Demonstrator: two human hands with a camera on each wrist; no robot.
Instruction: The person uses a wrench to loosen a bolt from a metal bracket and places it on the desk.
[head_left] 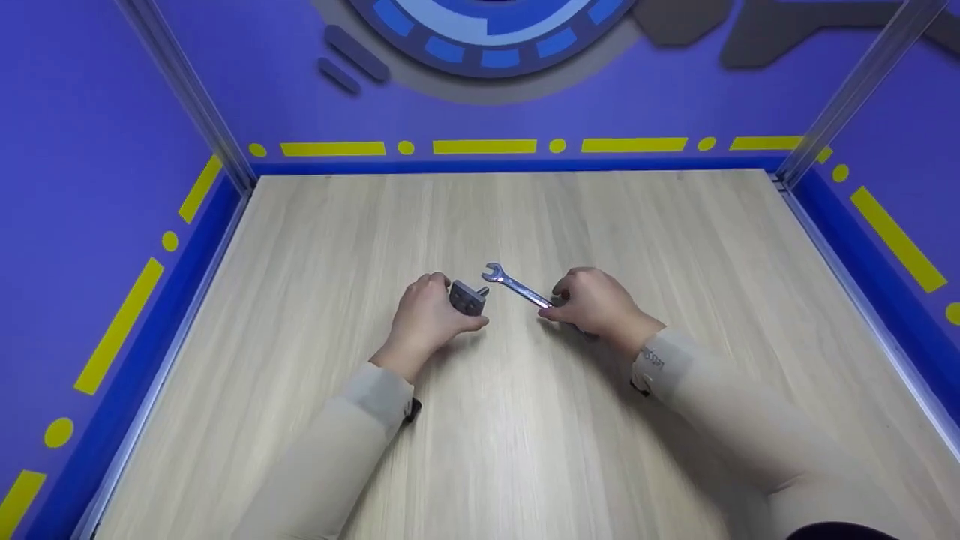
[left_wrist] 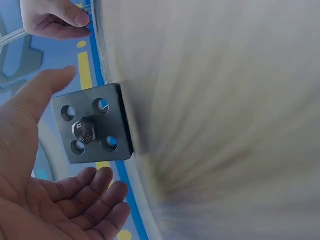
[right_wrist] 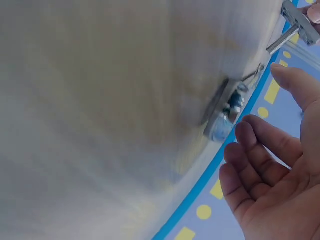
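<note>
A dark grey square metal plate (head_left: 467,300) with several holes stands on edge on the wooden tabletop. Through it runs a bolt; its hex head (left_wrist: 84,131) faces the left wrist camera and its threaded shank (right_wrist: 282,40) points towards the right hand. My left hand (head_left: 426,315) is spread around the plate, thumb and fingers apart from it in the left wrist view. A chrome wrench (head_left: 523,290) lies slantwise, its open-ended head near the bolt. Over the wrench's near end is my right hand (head_left: 598,301), its thumb and fingers parted; the head view hides part of the wrench.
The light wooden tabletop (head_left: 487,435) has blue panels on three sides with yellow markings. Metal frame posts (head_left: 199,97) stand at the back corners. Both forearms, in beige sleeves (head_left: 322,450), reach in from the near side.
</note>
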